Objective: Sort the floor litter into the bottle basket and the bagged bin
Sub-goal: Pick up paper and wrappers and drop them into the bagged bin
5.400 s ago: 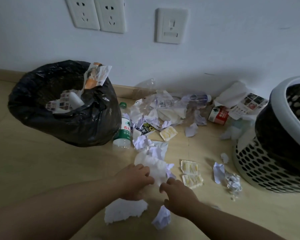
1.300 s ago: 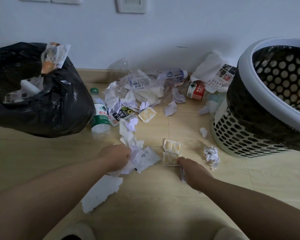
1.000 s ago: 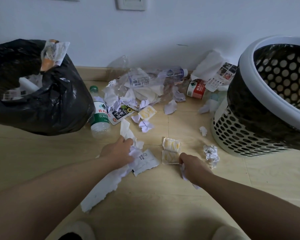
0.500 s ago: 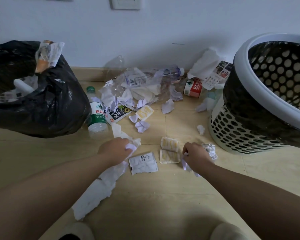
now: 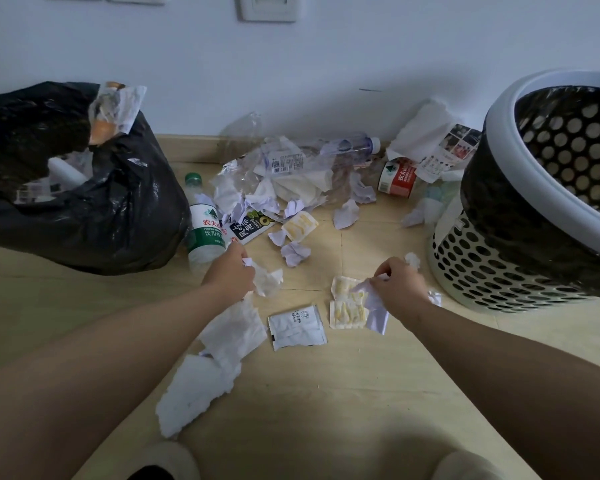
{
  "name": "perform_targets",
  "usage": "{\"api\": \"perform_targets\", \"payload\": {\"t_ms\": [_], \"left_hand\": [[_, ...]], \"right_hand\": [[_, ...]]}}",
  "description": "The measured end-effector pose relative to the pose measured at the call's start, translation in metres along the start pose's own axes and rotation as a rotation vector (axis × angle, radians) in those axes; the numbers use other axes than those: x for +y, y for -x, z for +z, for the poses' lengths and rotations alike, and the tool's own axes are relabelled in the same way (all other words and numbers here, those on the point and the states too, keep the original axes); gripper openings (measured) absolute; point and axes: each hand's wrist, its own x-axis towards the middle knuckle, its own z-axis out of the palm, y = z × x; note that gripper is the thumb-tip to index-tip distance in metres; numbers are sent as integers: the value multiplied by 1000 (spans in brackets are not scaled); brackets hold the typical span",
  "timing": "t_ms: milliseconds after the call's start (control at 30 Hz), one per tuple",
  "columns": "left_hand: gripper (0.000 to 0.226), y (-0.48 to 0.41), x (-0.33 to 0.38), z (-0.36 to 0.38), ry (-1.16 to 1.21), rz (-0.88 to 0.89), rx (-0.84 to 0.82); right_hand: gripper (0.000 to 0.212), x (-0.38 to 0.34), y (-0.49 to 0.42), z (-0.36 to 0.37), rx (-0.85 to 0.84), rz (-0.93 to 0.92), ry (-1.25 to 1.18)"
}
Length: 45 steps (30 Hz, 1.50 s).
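- Gripping tight: a white tissue wad (image 5: 268,279) is clenched in the curled left hand (image 5: 229,276), a torn strip (image 5: 234,332) trailing from it over the floor (image 5: 361,393).
- Crumpled paper scraps (image 5: 374,308) are pinched in the closed fingers of the right hand (image 5: 399,289), just above two yellow-stained wrappers (image 5: 347,308).
- A white sachet (image 5: 297,327) is seen lying flat between the hands.
- The bagged bin (image 5: 101,209) is found at the left, papers already inside, a green-label bottle (image 5: 203,230) right beside it.
- The perforated basket (image 5: 492,271) is placed at the right, near the right hand.
- A litter heap (image 5: 291,181) and a red-label bottle (image 5: 397,178) are left by the wall (image 5: 326,64).
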Motion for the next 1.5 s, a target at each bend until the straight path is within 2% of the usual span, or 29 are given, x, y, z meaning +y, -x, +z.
{"api": "perform_targets", "payload": {"t_ms": [67,133,233,400,467,667,833,933,1100,1167,1367,1500], "left_hand": [[17,-1,1,-1,113,-23,0],[19,-1,1,-3,118,-8,20],[23,2,1,-3,4,52,57],[17,9,7,3,-115,98,-10],[22,11,9,4,-173,131,-33],[13,23,24,14,-496,199,-68],[33,17,36,34,-747,375,-73],[51,5,41,40,-818,351,-114],[60,-9,43,51,-852,286,-270],[57,-10,42,52,-869,281,-295],[24,3,29,56,-994,414,-297],[21,8,23,46,-1021,462,-326]], "right_hand": [[1,-2,0,1,16,-4,-58],[1,-4,-2,3,41,2,-118],[3,-6,-3,6,51,24,-163],[17,-9,-2,11,58,56,-164],[21,-10,-2,12,73,69,-141],[27,-13,-6,9,71,100,-44],[24,-13,-7,12,28,108,-32],[22,-5,-2,16,-2,117,-46],[19,3,2,17,-70,144,-51],[18,5,1,16,-99,137,-51],[21,2,-3,11,-104,156,-38],[23,-7,-1,8,-105,156,-63]]}}
